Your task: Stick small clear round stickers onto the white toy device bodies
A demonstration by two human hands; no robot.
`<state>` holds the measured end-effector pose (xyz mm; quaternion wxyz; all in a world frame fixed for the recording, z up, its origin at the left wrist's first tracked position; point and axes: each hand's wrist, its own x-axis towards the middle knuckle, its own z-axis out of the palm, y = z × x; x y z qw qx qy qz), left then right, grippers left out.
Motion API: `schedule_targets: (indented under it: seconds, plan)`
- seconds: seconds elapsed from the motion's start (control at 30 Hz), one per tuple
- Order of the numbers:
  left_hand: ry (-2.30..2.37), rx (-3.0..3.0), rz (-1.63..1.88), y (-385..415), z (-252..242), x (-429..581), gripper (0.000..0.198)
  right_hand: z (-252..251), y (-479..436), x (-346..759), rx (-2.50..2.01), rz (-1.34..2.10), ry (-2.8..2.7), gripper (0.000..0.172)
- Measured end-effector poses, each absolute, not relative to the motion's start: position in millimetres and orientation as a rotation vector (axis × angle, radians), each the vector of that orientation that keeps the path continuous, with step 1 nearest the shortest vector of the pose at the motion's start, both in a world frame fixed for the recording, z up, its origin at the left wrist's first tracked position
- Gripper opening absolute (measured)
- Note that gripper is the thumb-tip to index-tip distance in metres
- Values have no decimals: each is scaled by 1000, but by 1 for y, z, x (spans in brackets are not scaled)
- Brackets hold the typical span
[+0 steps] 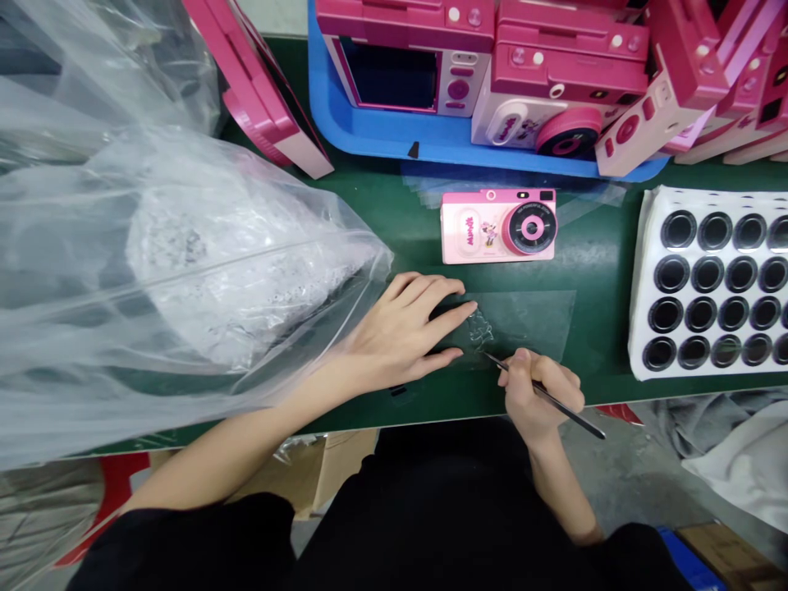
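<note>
A clear plastic sheet lies on the green work surface, with a small wrinkled clear piece near its left end. My left hand rests palm down at that end, fingers spread, one fingertip beside the wrinkled piece. My right hand grips slim dark tweezers, their pointed tip touching or just above the sheet beneath the wrinkled piece. Beyond the sheet, a pink toy-like camera lies with its round lens facing up.
A blue tray at the back holds several pink cameras. Left of it leans another pink camera. A large clear bag of white material covers the left side. On the right sits a white sheet with rows of black discs.
</note>
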<state>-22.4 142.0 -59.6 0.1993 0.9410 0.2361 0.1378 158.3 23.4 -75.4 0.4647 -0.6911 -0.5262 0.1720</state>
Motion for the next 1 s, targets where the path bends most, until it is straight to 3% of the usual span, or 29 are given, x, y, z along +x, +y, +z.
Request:
schedule_targets:
  seconds: [1.0]
  plan:
    - [663, 2611, 356, 142, -59, -23, 39, -74, 24, 158, -1730, 376, -1275, 43]
